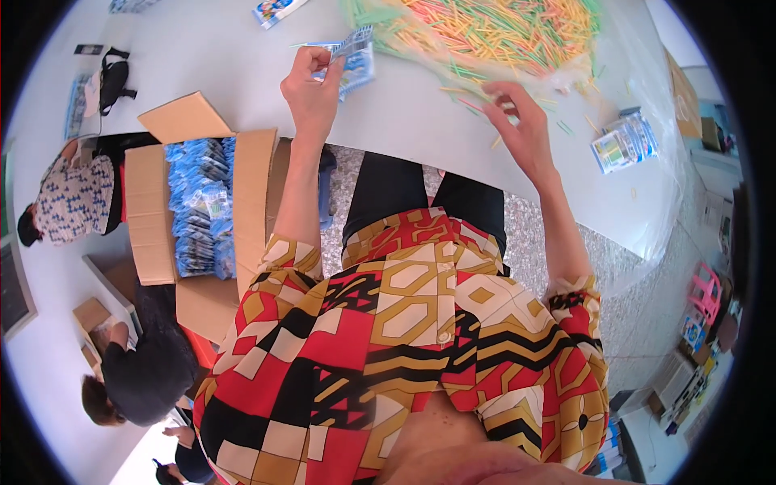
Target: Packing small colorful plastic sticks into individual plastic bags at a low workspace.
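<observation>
My left hand (314,93) is closed on a small blue-and-clear plastic packet (356,69), pinching it near its top over the table. A thin stick pokes out beside those fingers. To the right, my right hand (521,125) hovers low over the table with fingers bent and thumb apart, beside a few loose thin coloured sticks (462,99). Whether a stick touches its fingertips is hard to make out. Beyond it lies a large clear plastic bag (388,40) spread under a heap of orange, yellow, green and pink sticks (501,28).
A stack of blue packets (626,141) lies at the table's right, another packet (275,11) at the far edge. An open cardboard box (149,210) full of blue packets stands left of me. A black bag (115,81) rests far left. Other people (77,194) sit along the left.
</observation>
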Demonstrator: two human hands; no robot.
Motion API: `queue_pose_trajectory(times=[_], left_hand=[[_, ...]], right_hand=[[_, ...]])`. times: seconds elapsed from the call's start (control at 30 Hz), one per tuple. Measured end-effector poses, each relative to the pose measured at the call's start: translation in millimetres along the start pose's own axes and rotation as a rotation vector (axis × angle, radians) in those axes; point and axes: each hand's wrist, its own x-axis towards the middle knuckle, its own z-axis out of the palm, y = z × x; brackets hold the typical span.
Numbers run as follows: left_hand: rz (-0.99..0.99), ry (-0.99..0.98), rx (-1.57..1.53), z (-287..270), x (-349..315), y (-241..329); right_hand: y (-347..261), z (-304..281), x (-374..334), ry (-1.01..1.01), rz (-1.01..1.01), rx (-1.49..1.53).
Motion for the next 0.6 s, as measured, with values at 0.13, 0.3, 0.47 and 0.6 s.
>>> queue_pose_trajectory(times=[0.13, 0.3, 0.47, 0.6], left_hand=[[-0.276, -0.272, -0.439, 6.3, -5.8, 48.3], [-0.365, -0.436, -0.786, 19.1, -19.4, 76.7], [-0.806, -0.784, -1.194, 27.9, -21.4, 86.9], [-0.915, -0.842, -1.291, 30.6, -23.2, 105.4]], right_hand=[[-20.2, 8.0, 27.2, -0.008, -0.044, 0.108], [-28.9, 7.9, 42.9, -0.134, -0.132, 0.147], [-36.8, 3.7, 35.7, -0.147, -0.047, 0.245], [-35.3, 6.7, 29.3, -0.002, -0.134, 0.145]])
